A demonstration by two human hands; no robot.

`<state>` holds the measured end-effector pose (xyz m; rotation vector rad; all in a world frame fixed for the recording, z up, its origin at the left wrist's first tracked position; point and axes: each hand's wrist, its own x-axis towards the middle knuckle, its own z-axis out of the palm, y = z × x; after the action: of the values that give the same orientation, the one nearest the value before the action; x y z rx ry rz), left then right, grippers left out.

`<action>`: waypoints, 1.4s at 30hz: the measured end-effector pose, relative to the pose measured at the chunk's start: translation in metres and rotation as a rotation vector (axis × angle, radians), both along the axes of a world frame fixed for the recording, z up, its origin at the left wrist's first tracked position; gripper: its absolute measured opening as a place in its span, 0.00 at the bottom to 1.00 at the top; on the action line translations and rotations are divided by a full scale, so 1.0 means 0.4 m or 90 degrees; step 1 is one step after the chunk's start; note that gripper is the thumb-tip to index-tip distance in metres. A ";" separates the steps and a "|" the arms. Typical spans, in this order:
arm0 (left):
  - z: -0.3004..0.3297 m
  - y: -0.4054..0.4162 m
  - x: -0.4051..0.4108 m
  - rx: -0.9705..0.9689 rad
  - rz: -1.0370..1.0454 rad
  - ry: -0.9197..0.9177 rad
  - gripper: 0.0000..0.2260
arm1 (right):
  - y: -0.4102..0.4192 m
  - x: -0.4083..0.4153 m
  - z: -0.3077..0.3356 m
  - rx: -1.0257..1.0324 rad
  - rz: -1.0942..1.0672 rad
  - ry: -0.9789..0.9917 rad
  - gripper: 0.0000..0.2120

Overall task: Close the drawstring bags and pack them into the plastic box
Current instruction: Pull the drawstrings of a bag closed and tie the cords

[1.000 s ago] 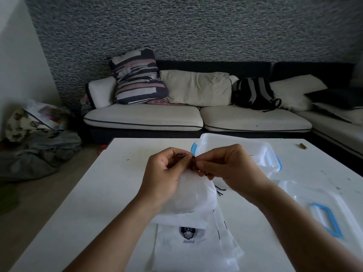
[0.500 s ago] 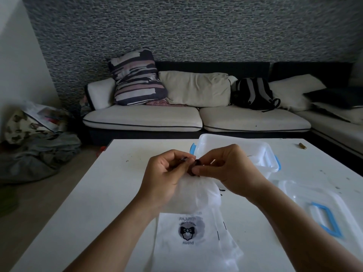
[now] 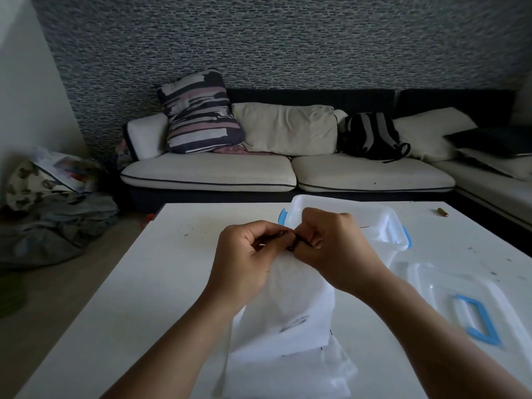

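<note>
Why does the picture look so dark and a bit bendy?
Head view: dim room light; the white table is brightest, the dark sofa back nearly black. Wide lens bows the table's edges. Both hands, left and right, look slightly soft.

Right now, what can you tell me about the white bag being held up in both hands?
The drawstring bag is white, of thin fabric-like material, with a dark printed mark low on its front. It is held upright above a stack of flat white bags on the table. The left hand and right hand pinch its gathered top, where a dark cord shows. A pale string hangs down at its left. The plastic box stands behind.
</note>
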<state>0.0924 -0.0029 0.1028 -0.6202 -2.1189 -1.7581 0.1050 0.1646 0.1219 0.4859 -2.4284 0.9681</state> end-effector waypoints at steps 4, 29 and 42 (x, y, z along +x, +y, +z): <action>0.003 -0.002 -0.002 0.038 -0.010 -0.017 0.03 | -0.005 -0.002 0.004 -0.136 0.031 -0.093 0.11; -0.001 -0.014 -0.010 0.144 -0.059 -0.053 0.05 | 0.007 -0.006 0.006 -0.712 0.279 -0.460 0.17; -0.003 -0.017 -0.004 0.087 -0.031 0.013 0.06 | 0.026 -0.006 0.024 -0.414 0.272 -0.460 0.23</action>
<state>0.0908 -0.0095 0.1017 -0.6553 -1.9656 -1.8956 0.1024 0.1749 0.1314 0.4675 -2.3833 2.3437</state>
